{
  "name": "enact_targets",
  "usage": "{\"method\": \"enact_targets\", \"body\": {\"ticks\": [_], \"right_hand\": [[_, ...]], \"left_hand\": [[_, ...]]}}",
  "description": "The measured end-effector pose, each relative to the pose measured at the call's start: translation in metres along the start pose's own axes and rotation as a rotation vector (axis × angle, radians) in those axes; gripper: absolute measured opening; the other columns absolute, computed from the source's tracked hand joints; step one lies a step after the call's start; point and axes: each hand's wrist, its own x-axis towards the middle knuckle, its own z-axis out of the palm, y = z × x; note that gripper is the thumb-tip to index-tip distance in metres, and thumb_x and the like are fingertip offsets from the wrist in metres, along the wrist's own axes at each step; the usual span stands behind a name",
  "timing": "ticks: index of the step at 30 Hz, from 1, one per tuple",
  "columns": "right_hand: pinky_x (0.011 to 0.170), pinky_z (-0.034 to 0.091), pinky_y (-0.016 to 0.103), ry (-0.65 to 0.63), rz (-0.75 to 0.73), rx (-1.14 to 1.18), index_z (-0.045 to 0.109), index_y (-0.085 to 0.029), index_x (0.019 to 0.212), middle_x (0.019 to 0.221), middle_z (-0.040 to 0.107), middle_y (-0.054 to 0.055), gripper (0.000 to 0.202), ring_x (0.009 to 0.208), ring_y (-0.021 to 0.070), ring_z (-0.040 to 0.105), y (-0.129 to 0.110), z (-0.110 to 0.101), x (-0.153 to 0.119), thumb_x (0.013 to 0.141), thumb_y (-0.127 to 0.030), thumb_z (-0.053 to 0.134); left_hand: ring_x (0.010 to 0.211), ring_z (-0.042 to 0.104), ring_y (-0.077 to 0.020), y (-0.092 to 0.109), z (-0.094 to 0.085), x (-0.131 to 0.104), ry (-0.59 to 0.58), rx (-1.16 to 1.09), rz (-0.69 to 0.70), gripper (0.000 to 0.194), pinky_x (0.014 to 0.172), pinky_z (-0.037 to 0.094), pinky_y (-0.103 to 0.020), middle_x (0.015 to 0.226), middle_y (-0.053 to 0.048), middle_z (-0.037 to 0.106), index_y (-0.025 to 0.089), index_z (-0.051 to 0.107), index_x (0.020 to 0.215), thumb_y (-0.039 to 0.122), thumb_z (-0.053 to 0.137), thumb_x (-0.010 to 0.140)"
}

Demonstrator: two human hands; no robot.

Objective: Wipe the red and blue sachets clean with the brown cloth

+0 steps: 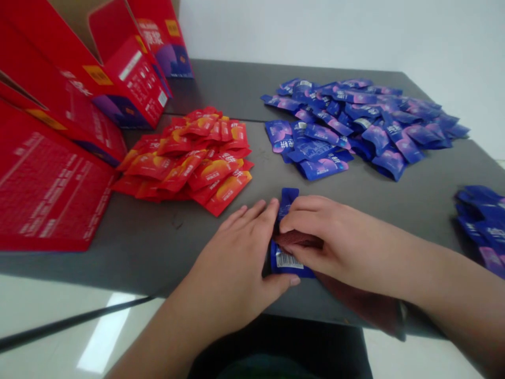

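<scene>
Both hands meet at the near edge of the dark grey table (165, 247). My left hand (236, 258) and my right hand (339, 242) together grip a small stack of blue sachets (287, 260), thumbs and fingers closing around it; a barcode label shows on the lower sachet. A pile of red sachets (189, 160) lies just beyond my left hand. A larger pile of blue sachets (355, 123) spreads across the far right of the table.
Red cardboard boxes (118, 79) stand and lie along the left side, one flat panel (43, 195) near the front left. More blue sachets (483, 223) sit at the right edge. A pale wall is behind; shiny floor shows below the table.
</scene>
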Motion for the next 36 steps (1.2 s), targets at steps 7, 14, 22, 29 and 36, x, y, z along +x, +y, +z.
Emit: {"method": "enact_targets", "body": {"ticks": [7, 14, 22, 29, 36], "right_hand": [[0.086, 0.051, 0.038, 0.144, 0.095, -0.2, 0.072, -0.019, 0.105, 0.101, 0.071, 0.009, 0.01, 0.094, 0.0246, 0.066, 0.021, 0.001, 0.003, 0.102, -0.021, 0.062], [0.073, 0.046, 0.036, 0.291, 0.233, -0.201, 0.071, -0.021, 0.105, 0.093, 0.076, 0.006, 0.011, 0.083, 0.0236, 0.068, 0.015, -0.009, -0.002, 0.1, -0.028, 0.064], [0.079, 0.052, 0.026, -0.174, 0.024, 0.205, 0.075, -0.025, 0.099, 0.1, 0.075, -0.002, 0.016, 0.089, 0.0148, 0.07, -0.001, -0.02, -0.011, 0.091, -0.011, 0.073], [0.093, 0.05, 0.035, -0.046, -0.024, 0.067, 0.073, -0.021, 0.102, 0.106, 0.071, 0.005, 0.008, 0.101, 0.0204, 0.065, 0.014, -0.008, -0.005, 0.099, -0.015, 0.069], [0.086, 0.049, 0.036, 0.097, 0.04, -0.125, 0.07, -0.018, 0.102, 0.101, 0.068, 0.007, 0.008, 0.095, 0.0235, 0.065, 0.036, -0.006, 0.002, 0.102, -0.021, 0.063]], "left_hand": [[0.158, 0.044, -0.036, 0.001, 0.001, 0.0, 0.013, 0.005, -0.001, 0.103, 0.134, 0.033, -0.055, 0.171, -0.019, 0.046, 0.011, 0.034, 0.166, 0.054, 0.083, 0.086], [0.158, 0.044, -0.0371, 0.002, 0.002, -0.002, 0.044, 0.033, 0.021, 0.106, 0.133, 0.034, -0.056, 0.171, -0.023, 0.043, 0.004, 0.028, 0.167, 0.05, 0.08, 0.087], [0.159, 0.043, -0.0344, 0.001, 0.002, 0.001, 0.035, 0.039, 0.033, 0.099, 0.133, 0.033, -0.053, 0.17, -0.021, 0.046, 0.005, 0.03, 0.167, 0.048, 0.075, 0.091], [0.158, 0.043, -0.0345, 0.0, 0.004, -0.004, 0.033, 0.117, 0.045, 0.114, 0.132, 0.035, -0.054, 0.172, -0.018, 0.044, 0.009, 0.027, 0.169, 0.062, 0.083, 0.085], [0.159, 0.043, -0.0358, 0.003, 0.006, -0.003, 0.028, 0.167, 0.076, 0.09, 0.131, 0.036, -0.058, 0.171, -0.018, 0.046, 0.008, 0.033, 0.167, 0.065, 0.059, 0.102]]}}
